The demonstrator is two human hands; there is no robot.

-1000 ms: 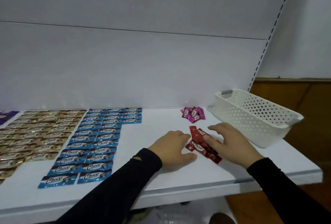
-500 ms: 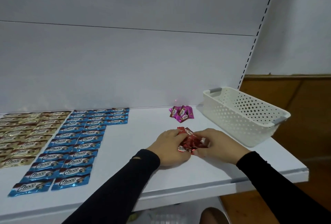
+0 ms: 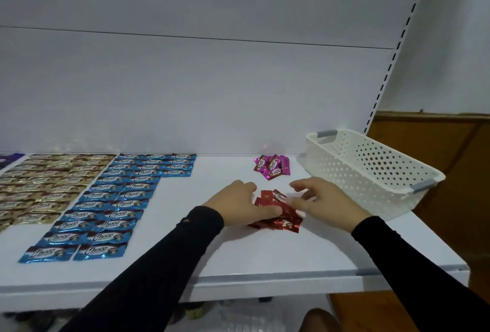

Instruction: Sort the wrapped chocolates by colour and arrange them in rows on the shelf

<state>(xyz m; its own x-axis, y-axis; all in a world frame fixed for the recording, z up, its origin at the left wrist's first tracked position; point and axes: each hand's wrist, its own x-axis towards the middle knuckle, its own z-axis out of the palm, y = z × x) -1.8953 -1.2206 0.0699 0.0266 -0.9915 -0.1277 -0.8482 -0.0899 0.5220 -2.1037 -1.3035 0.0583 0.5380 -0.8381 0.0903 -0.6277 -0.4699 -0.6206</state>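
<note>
A small pile of red wrapped chocolates (image 3: 285, 216) lies on the white shelf (image 3: 265, 254), right of centre. My left hand (image 3: 234, 205) grips the pile's left side, thumb across the wrappers and fingers curled behind them. My right hand (image 3: 322, 199) is at the pile's right side, fingers loosely spread, thumb touching a wrapper. A pink pile (image 3: 271, 166) lies behind, near the back wall. Blue chocolates (image 3: 116, 199) lie in rows on the left, gold ones (image 3: 39, 185) further left, and a purple one (image 3: 6, 159) at the frame's edge.
A white perforated basket (image 3: 371, 169) with grey handles stands at the shelf's right end, close to my right hand. The shelf's front edge runs just below my forearms. Bare shelf lies between the blue rows and the red pile.
Both hands gathered the spread red chocolates into a bunch. My right hand's fingers have since loosened and drawn slightly right, and the pile rests lower on the shelf.
</note>
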